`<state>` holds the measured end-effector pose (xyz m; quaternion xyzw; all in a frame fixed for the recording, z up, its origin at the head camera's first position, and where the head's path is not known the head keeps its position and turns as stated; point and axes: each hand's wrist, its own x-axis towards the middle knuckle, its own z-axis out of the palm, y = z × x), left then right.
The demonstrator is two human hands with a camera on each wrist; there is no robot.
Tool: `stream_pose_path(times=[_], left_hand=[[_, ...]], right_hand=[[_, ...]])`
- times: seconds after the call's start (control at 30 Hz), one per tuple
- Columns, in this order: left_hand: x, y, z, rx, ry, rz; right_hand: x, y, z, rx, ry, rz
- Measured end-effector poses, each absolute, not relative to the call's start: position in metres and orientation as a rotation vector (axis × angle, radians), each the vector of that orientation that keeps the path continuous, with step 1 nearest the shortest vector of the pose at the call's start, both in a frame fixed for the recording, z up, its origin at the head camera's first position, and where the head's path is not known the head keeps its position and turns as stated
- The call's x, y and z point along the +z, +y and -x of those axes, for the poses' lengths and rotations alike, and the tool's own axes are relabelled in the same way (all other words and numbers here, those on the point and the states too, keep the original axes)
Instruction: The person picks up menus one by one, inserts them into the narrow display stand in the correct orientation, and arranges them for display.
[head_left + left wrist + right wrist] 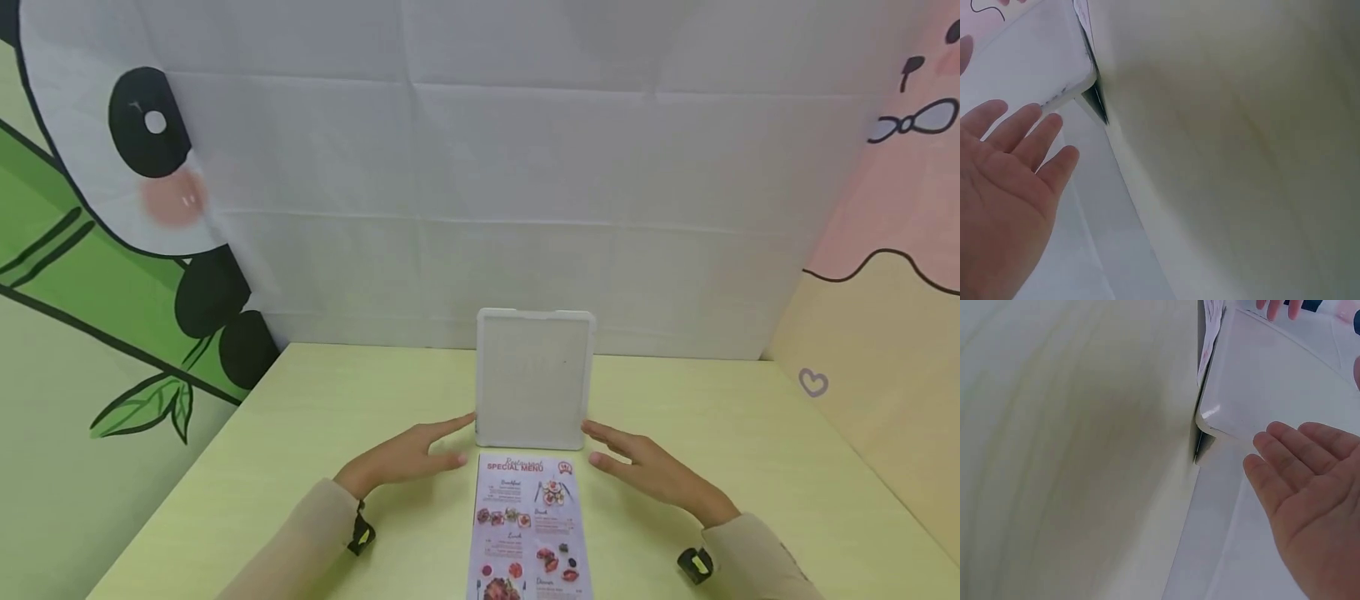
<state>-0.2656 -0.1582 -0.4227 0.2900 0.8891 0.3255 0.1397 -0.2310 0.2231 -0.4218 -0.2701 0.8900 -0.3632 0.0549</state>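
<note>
A white framed board [534, 379] with rounded corners stands upright on the table; in the left wrist view a prop shows behind the board [1041, 56]. My left hand [401, 457] is at its left edge, fingers extended, the fingertips touching or very close to the frame. On the other side my right hand [652, 471] has its straight fingers at the right edge, palm turned inward. Both palms face the board, as the left hand [1007, 181] and right hand [1313, 481] show in the wrist views. In front of the board lies a printed restaurant menu [525, 529], flat on the table.
The pale yellow table [375, 375] reaches back to a white hanging sheet [525, 167]. A panda picture [150, 125] covers the left wall. At the right is a pink and cream printed wall [885, 333].
</note>
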Motion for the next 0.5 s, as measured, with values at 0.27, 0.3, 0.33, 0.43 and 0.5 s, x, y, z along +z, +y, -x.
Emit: stream_pose_path(times=[0.27,0.3,0.33,0.43,0.5], left_hand=[[-0.423,-0.149,0.258,0.884,2.526,-0.907],[-0.424,-0.147,0.257,0.871,2.522,-0.917],[-0.424,-0.145,0.256,0.855,2.518,-0.926],[-0.426,-0.139,0.254,0.812,2.504,-0.937],[-0.426,-0.136,0.252,0.775,2.501,-0.921]], right_hand=[[-0.43,0.214,0.228,-1.018,2.592,0.845],[-0.431,0.212,0.228,-1.012,2.584,0.834],[-0.432,0.211,0.228,-1.005,2.578,0.83],[-0.432,0.207,0.227,-0.981,2.568,0.833],[-0.431,0.205,0.226,-0.965,2.558,0.845]])
